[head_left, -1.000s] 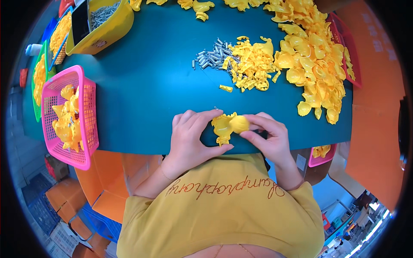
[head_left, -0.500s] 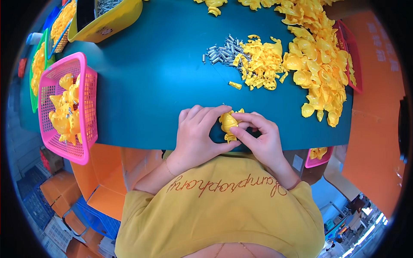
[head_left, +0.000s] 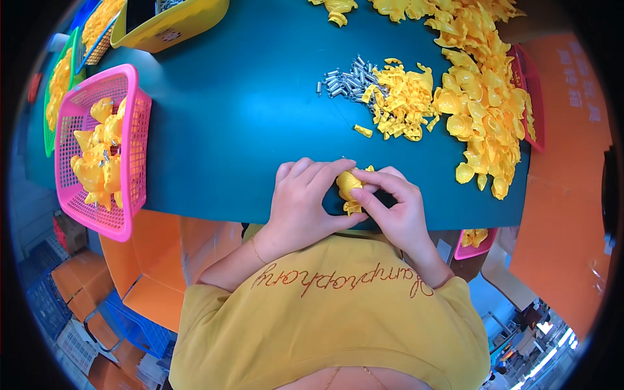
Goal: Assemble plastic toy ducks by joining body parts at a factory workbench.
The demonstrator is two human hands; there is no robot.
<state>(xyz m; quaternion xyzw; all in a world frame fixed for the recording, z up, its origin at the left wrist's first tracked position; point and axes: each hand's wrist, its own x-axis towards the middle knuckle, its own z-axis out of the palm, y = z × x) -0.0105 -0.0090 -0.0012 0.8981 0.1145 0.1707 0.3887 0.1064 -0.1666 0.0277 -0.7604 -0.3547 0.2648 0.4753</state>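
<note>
A small glossy yellow plastic figure part (head_left: pixel 350 188) is held between both hands at the table's near edge. My left hand (head_left: pixel 305 198) is closed on it from the left, index finger at its top and thumb near its bottom. From the right, my right hand (head_left: pixel 393 205) pinches it with thumb and fingers. Part of the piece is hidden behind the fingers. Beyond the hands lie a heap of metal springs (head_left: pixel 348 81) and a pile of small yellow plastic pieces (head_left: pixel 404 97).
Large yellow shell pieces (head_left: pixel 478 104) heap along the right side of the green table (head_left: pixel 208 130). A pink basket (head_left: pixel 140 156) of yellow figures stands at the left edge. Far left is a yellow bin (head_left: pixel 175 32); orange boxes (head_left: pixel 153 260) stand below the table.
The view has shifted slightly, so the table items sit a little differently in the picture. Both hands keep hold of the yellow part, with only small finger movement.
</note>
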